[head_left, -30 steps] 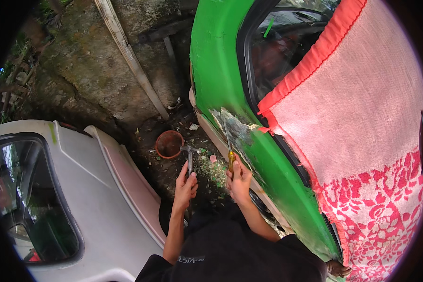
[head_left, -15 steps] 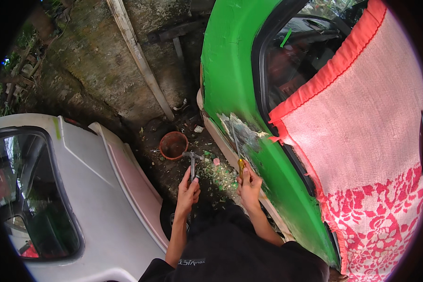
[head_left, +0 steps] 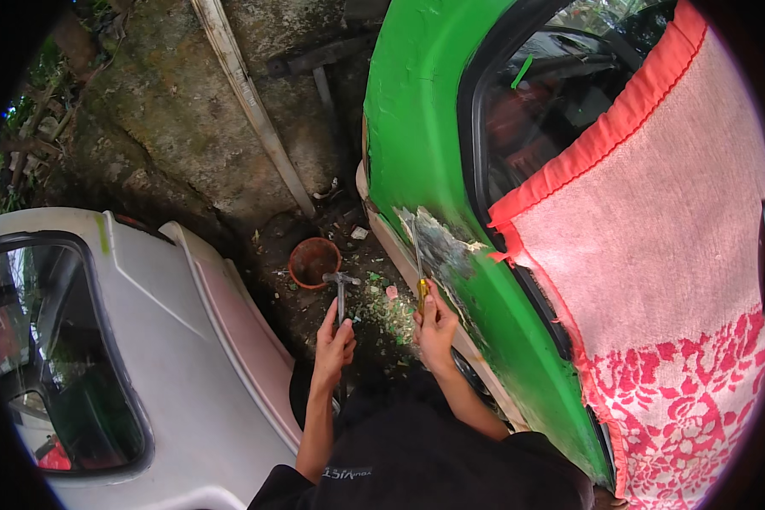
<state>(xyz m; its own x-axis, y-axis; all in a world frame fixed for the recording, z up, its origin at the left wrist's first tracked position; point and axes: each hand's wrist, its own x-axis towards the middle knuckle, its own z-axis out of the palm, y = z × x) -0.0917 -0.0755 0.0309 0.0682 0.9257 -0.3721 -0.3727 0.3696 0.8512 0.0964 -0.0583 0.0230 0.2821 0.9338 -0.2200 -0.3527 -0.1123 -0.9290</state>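
Note:
My left hand (head_left: 332,347) is wrapped round the handle of a hammer (head_left: 342,289), its metal head raised and touching nothing. In my right hand (head_left: 436,330) is a screwdriver (head_left: 423,291) with a yellow translucent handle and a long thin shaft. The shaft points away from me toward a damaged patch (head_left: 440,242) on the green car (head_left: 412,153), where paint has broken off and grey shows under a ragged pale edge. Whether the tip touches the patch I cannot tell.
A silver-grey car (head_left: 174,340) stands on the left. Between the cars, a reddish-brown bucket (head_left: 314,262) sits on dirt strewn with green and pale chips (head_left: 391,319). A pink patterned towel (head_left: 646,212) drapes over the green car. A long board (head_left: 251,102) leans at the stained wall (head_left: 161,127).
My right hand and the screwdriver have shifted left and slightly away from me. The hammer and my left hand have moved a little to the left.

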